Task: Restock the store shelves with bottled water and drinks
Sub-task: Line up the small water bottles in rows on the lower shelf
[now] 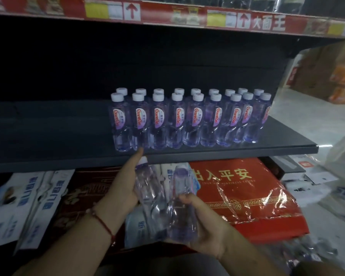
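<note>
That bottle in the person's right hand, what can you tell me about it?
The bottle in the right hand is small, clear plastic with a purple tint, a waisted body and what looks like a pale cap. It leans slightly, cap toward the shelf, below the shelf's front edge. The right hand grips its lower half, thumb across the front. It sits close beside the left hand's bottle; contact is unclear.

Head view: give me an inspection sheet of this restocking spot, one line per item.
Surface: dark shelf, bare on its left part.
Job's things: upright water bottles in two rows on the shelf; two more bottles held below the shelf edge.
Clutter: red plastic-wrapped package and white-and-blue cartons under the shelf.
Grips: left hand holds one bottle, right hand holds the other.
Cables: nothing seen.
Surroundings: red label strip on the shelf above; stacked boxes at right.
</note>
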`<state>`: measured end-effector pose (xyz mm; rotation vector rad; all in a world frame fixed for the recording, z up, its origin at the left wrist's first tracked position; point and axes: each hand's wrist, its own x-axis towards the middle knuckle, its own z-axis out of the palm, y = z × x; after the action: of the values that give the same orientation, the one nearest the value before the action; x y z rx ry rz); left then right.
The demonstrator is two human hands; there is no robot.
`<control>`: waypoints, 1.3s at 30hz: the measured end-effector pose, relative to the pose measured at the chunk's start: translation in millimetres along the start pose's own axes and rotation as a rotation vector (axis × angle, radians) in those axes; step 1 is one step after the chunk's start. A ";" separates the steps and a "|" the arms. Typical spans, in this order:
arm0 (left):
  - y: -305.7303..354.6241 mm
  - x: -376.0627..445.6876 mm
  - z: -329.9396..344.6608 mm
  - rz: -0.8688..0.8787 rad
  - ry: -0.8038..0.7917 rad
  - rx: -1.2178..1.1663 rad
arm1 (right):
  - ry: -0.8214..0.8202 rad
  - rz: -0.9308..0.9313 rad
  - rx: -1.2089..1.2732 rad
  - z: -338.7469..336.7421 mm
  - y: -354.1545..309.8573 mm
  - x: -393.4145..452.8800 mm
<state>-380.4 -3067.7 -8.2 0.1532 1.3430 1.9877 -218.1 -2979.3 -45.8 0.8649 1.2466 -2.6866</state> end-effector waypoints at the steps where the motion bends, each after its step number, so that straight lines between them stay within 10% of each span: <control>1: -2.5 -1.5 -6.6 0.072 0.030 0.085 | 0.004 -0.003 0.004 6.6 4.1 4.3; 8: -11.5 -37.6 -70.0 -0.115 -0.055 0.580 | -0.013 -0.100 -0.164 49.2 0.7 17.0; 20: 41.7 -49.8 -148.3 0.222 0.313 0.317 | 0.128 -0.550 -0.767 152.6 -14.6 85.9; 39: 72.2 -14.5 -184.1 0.405 0.287 0.516 | 0.672 -1.007 -1.178 209.7 -50.0 208.7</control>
<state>-491.5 -3230.9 -25.8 0.4198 2.1372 1.9864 -505.0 -3059.4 -9.7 1.0237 3.4986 -1.2144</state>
